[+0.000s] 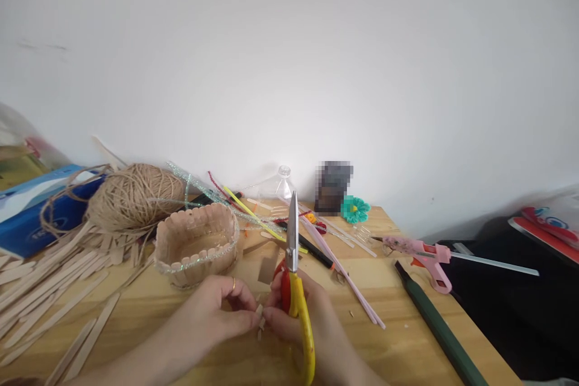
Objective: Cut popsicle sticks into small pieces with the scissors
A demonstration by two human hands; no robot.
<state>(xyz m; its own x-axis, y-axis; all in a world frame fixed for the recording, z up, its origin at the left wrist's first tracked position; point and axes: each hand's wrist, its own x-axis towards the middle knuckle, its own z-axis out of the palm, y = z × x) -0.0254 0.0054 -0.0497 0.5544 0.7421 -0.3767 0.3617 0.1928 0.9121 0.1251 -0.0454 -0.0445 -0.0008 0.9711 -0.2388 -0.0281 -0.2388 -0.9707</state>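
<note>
My left hand (217, 313) pinches a small pale wooden piece (260, 321) between thumb and fingertips, low in the middle of the view. The fingertips of my right hand (303, 313) meet it from the other side. Scissors (296, 277) with red and yellow handles rest in my right hand, blades together and pointing up. Behind my left hand stands a basket (196, 247) made of craft sticks, with a glittery strand round its side.
Craft sticks (58, 289) and a twine ball (136, 196) lie left. Pipe cleaners (341, 271), a marker (312, 247) and a teal flower (355, 209) are behind. A pink glue gun (420, 256) and green tool (436, 319) lie right, near the table's edge.
</note>
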